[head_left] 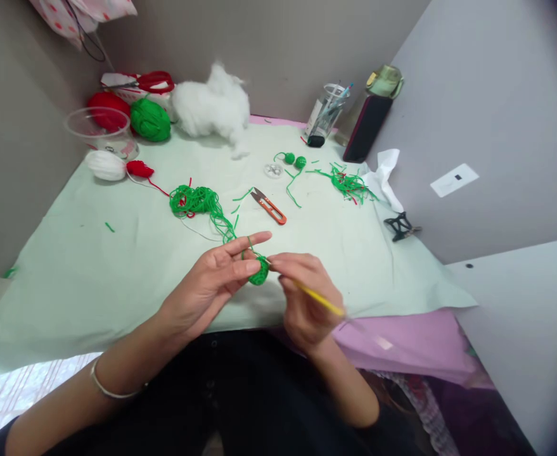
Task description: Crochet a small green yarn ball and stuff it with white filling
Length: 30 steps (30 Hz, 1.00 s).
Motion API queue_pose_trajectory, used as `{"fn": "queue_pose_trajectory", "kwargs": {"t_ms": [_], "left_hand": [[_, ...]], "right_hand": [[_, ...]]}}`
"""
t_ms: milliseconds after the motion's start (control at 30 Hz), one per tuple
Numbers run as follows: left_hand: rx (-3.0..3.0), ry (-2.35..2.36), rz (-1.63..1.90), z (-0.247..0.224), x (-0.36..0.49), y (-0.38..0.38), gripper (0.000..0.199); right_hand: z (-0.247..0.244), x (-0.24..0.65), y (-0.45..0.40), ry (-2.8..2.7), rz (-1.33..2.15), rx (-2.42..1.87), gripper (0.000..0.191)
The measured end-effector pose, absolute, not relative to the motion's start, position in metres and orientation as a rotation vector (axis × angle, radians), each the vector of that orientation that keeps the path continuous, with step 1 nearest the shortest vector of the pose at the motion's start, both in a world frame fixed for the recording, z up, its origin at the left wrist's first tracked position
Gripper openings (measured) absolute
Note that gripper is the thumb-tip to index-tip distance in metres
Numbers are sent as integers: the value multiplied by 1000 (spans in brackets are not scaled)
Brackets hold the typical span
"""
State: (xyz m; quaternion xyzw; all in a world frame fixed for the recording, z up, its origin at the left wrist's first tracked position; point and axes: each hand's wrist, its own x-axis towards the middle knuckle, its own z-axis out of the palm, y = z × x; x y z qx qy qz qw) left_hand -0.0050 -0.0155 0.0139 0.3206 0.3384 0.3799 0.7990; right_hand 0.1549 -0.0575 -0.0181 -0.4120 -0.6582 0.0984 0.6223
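My left hand [221, 269] pinches a small round green crochet piece [259, 272] between thumb and fingers, with its index finger stretched out and green yarn looped over it. In my right hand [309, 294] is a crochet hook [323, 299] with a yellow handle, gripped like a pen. Its tip meets the top of the piece, where the exact stitch is too small to make out. From the left hand the yarn runs back to a loose tangle of green yarn [197, 201] on the table. Orange thread snips [269, 207] lie just beyond my hands.
Behind stand a plastic tub [104, 130], a green yarn ball [149, 119], white stuffing [214, 104], a clear cup [326, 114] and a bottle [383, 85] with a phone [368, 126] against it. Green yarn scraps [349, 183] and two small green balls [295, 159] lie on the cloth. Walls enclose the table.
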Motion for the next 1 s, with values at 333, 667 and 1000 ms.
{"fn": "queue_pose_trajectory", "kwargs": {"t_ms": [333,667,1000], "left_hand": [[1063,695,820,12,-17,-6,32],[874,715,907,4,3,-17,40],[601,651,850,4,-1,-12,29]], "right_hand": [[-5,164,-55,-1076,864,-840,14],[-16,149,-52,-1327,519,-1006,19],[-11,158,-51,-1136,620,-916,20]]}}
